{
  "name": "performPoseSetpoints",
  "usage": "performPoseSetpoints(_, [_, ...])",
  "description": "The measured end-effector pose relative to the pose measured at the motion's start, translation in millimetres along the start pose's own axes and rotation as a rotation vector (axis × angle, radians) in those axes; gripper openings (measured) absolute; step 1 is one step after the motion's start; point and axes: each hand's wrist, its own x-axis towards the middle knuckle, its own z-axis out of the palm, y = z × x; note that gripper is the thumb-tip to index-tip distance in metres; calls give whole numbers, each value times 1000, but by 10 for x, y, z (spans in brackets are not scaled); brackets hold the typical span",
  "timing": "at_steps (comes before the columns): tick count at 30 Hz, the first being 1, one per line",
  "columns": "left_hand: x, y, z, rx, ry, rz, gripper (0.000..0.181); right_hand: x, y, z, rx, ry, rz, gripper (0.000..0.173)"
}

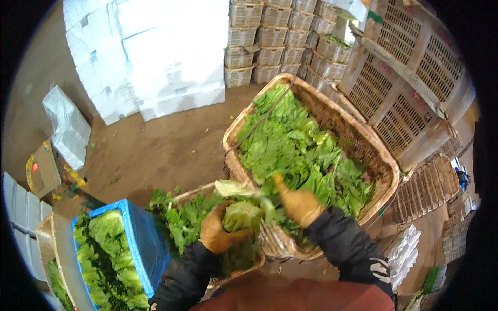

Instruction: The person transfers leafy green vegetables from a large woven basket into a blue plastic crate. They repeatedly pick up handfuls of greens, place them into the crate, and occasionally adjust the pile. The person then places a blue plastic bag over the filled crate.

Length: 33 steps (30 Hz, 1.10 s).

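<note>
My left hand (pixel 223 229), in a tan glove, grips a head of lettuce (pixel 243 215) above a smaller crate (pixel 194 191) of leafy greens. To its right, my right hand (pixel 297 200), gloved alike, is at the near side of a large dirty plastic crate (pixel 383 155) of loose green leaves (pixel 286 140). Its thumb or a finger points up and the whole hand is somewhat blurred. Pale leaves (pixel 237 188) lie between the hands; whether my right hand touches them I cannot tell. At the left, lettuce heads (pixel 109 233) fill a crate with a blue plastic liner (pixel 146 237).
White foam boxes (pixel 179 58) are stacked at the back left, plastic baskets (pixel 274 37) at the back. Tall slatted crates (pixel 393 85) stand right of the large crate. A plastic-wrapped white block (pixel 68 124) and a cardboard piece (pixel 44 171) lie at the left.
</note>
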Motion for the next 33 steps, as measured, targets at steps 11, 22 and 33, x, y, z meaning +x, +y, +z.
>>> performPoseSetpoints(11, [-676, -640, -614, -61, 195, -212, 31, 23, -1047, 370, 543, 334, -191, 45])
performPoseSetpoints(22, [-1503, -1382, -873, 566, 256, 228, 25, 89, -1355, 880, 773, 354, -386, 41])
performPoseSetpoints(33, [-1236, -1079, -1598, -413, -133, -398, 24, -506, -1913, 2199, 1893, -813, -138, 57])
